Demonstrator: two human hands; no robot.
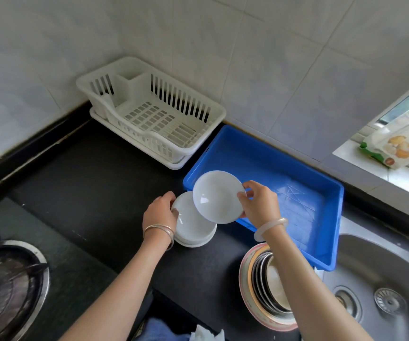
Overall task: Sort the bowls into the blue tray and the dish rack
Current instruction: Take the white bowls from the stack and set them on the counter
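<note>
Bowls first: a small round white bowl [218, 196] is pinched by its rim in the right hand [260, 203], tipped up over the near edge of the blue plastic tray [304, 168]. The left hand [159, 212] grips a stack of white bowls [193, 227] on the black counter [95, 183]. The white plastic dish rack [149, 112] sits behind

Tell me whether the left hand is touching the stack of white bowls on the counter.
Touching. The head view shows the left hand with its fingers curled over the left rim of the stack of white bowls, no gap visible.
</note>
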